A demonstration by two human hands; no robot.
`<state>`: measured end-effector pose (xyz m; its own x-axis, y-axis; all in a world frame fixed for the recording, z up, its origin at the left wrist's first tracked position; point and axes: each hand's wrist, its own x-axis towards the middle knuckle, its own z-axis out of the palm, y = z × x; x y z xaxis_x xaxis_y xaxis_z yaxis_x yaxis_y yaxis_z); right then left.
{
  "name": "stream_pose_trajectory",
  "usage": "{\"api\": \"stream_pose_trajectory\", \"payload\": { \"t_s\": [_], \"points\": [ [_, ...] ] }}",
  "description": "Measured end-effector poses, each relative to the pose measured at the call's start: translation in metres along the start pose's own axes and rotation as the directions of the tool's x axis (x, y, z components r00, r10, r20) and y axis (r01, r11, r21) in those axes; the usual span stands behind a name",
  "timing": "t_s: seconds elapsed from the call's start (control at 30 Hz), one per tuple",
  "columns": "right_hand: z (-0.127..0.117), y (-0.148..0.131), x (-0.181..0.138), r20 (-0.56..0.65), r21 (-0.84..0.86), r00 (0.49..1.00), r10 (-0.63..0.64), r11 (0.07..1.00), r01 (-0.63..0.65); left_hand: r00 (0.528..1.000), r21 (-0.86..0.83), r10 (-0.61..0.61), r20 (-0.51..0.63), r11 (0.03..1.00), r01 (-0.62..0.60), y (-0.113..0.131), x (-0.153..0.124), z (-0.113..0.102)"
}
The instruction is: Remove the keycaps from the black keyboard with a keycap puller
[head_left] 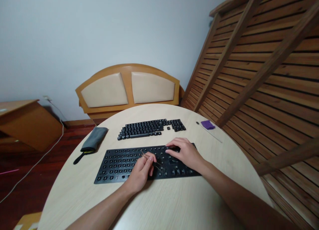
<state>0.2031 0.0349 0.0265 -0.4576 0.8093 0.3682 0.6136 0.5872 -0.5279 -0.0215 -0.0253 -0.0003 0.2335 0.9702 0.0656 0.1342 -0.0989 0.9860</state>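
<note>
A black keyboard base (117, 167) with its keycaps off lies in front of me, rows of bare switches showing. My left hand (144, 167) is closed around a thin wire keycap puller (158, 167), held over the middle of the base; its wire ends point down to the right at the switches. Over the upper right part of the base rests my right hand (183, 152), fingers bent and thumb apart from the index finger, with nothing visible between them. The loose black keycaps (142, 127) are laid out in keyboard order behind the base, with one keycap (168, 128) standing apart.
A grey pouch (94, 139) with a black strap lies at the left of the round table (74, 187). A purple cloth (208, 124) and a thin stick with a dark tip (210, 133) lie at the right. Wooden slats (249, 90) lean beyond the table's right edge.
</note>
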Motion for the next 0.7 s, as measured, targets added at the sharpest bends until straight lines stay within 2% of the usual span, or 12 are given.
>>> {"api": "stream_pose_trajectory", "payload": {
  "t_s": [0.13, 0.3, 0.7],
  "points": [
    [-0.002, 0.014, 0.034, 0.009, -0.258, 0.998, 0.070, 0.964, -0.065, 1.000, 0.001, -0.009, 0.018, 1.000, 0.009, -0.002, 0.001, -0.001],
    [0.011, 0.025, 0.066, 0.079, -0.443, 0.974, 0.214, 0.882, -0.158, 1.000, 0.007, -0.015, 0.023, 1.000, 0.014, 0.001, 0.000, 0.000],
    [0.029, 0.028, 0.087, 0.081, -0.514, 0.938, 0.336, 0.821, -0.250, 0.999, 0.026, -0.023, 0.032, 0.999, 0.022, 0.003, -0.001, 0.000]
  ]
}}
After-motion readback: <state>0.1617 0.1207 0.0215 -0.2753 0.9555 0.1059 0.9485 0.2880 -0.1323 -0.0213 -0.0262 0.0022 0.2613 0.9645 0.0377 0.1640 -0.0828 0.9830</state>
